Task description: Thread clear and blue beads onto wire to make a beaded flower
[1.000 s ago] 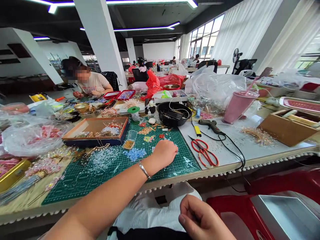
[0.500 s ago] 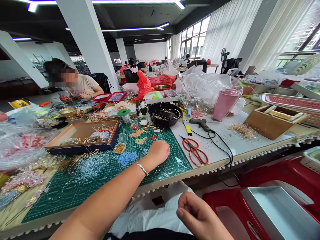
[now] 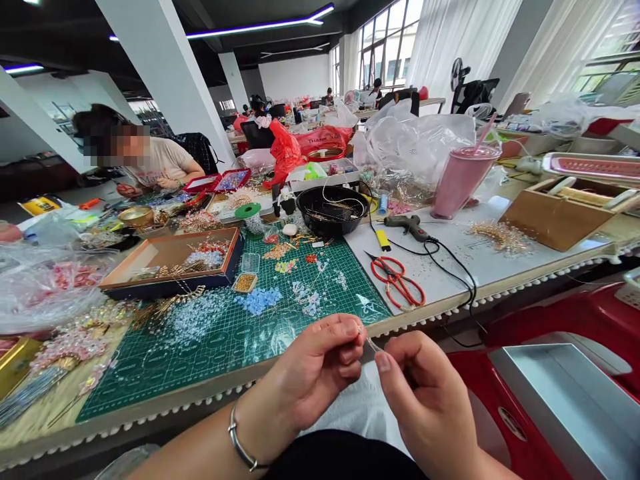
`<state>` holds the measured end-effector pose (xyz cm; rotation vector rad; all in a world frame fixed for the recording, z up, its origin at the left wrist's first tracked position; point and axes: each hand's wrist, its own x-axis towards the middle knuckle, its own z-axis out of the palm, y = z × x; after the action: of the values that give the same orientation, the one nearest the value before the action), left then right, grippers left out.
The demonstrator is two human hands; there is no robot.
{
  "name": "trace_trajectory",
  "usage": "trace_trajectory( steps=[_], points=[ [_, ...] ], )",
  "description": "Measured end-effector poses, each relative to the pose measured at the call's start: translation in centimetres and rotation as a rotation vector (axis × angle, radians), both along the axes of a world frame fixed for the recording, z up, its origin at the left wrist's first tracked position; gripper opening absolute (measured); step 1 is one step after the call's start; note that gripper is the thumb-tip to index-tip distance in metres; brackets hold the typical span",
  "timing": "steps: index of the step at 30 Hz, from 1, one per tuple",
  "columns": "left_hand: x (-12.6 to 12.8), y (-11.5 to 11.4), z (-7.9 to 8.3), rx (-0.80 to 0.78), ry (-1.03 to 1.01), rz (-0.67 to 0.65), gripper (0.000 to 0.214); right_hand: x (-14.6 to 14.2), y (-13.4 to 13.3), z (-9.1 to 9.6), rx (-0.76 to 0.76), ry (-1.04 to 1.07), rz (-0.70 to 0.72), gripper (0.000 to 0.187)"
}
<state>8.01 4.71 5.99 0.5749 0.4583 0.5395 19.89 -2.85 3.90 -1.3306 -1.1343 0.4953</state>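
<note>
My left hand (image 3: 313, 373) and my right hand (image 3: 425, 393) meet just in front of the table edge, above my lap. Their fingertips pinch a short, thin, pale wire (image 3: 373, 345) between them. Behind them lies a green cutting mat (image 3: 127, 393), scattered with blue beads (image 3: 259, 301) and a heap of clear beads (image 3: 191, 319). Neither hand touches the mat. A silver bangle (image 3: 239, 443) circles my left wrist.
Red-handled scissors (image 3: 397, 283) and a hot glue gun (image 3: 407, 227) lie to the right of the mat. Beyond stand a black bowl (image 3: 330, 210) and a pink cup (image 3: 463, 180). A metal tray (image 3: 565, 407) sits on red seating at lower right. A co-worker (image 3: 160, 163) works across the table.
My left hand has lifted off the mat and come back over the table edge. My right hand has risen to meet it, and both now pinch the wire. The view has tilted slightly.
</note>
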Motion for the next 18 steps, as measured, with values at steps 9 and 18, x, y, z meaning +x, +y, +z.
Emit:
trace_trajectory(
  steps=[9,18],
  points=[
    [-0.3,-0.4,0.2,0.001,-0.021,-0.033,0.011,-0.3,-0.3,1.0,0.017,-0.035,-0.008,0.017],
    [-0.3,-1.0,0.0,0.268,0.202,0.049,0.012,-0.2,-0.7,0.1,-0.021,0.119,0.103,0.014]
  ],
)
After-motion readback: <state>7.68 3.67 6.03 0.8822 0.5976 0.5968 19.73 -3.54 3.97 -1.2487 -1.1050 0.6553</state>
